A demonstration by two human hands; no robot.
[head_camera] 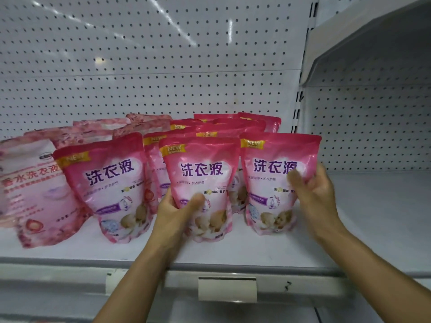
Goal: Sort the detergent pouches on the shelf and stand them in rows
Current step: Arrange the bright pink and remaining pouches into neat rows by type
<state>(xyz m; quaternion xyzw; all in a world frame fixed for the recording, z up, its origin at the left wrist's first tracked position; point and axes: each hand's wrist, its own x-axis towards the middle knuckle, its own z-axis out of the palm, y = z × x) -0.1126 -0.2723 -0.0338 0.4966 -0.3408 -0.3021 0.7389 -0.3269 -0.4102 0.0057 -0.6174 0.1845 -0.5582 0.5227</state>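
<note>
Several pink detergent pouches stand on the white shelf (233, 252). My left hand (177, 210) grips the lower left side of the middle front pouch (205, 176), thumb across its face. My right hand (314, 194) grips the right edge of the right front pouch (272, 183), thumb on its front. A third bright pink pouch (102, 183) stands at the front left, tilted a little. More of the same kind stand in rows behind them. Paler pink pouches (30, 183) with different print lean at the far left and behind.
A white pegboard back wall (163, 66) rises behind the pouches. The shelf's front rail carries a blank price tag holder (227, 289). To the right, past an upright post (300, 89), another shelf bay (384, 206) holds bare white surface.
</note>
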